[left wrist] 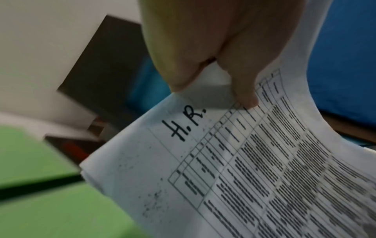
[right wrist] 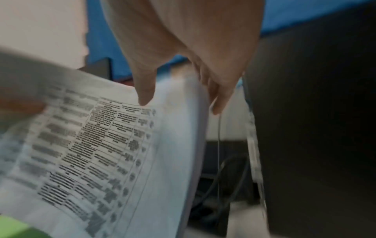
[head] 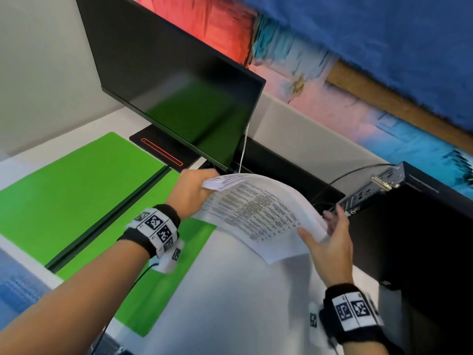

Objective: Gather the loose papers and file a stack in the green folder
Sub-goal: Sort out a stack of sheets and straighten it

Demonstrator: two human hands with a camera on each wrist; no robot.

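Observation:
A stack of printed papers [head: 258,213] with tables of text hangs bowed in the air over the white desk [head: 243,298]. My left hand [head: 194,190] grips its left end, thumb and fingers pinched on the corner marked "H.R." [left wrist: 185,124]. At the other end my right hand [head: 325,234] pinches the stack, thumb on top and fingers behind the edge [right wrist: 195,128]. The green folder [head: 76,190] lies open and flat on the desk at the left, under my left forearm, with a dark spine down its middle. Its right leaf reaches below the papers.
A black monitor [head: 179,98] stands right behind the papers, its base [head: 158,152] beside the folder. A black computer case [head: 422,239] with cables [head: 332,185] fills the right side, close to my right hand. A blue printed sheet [head: 15,283] lies at the left edge.

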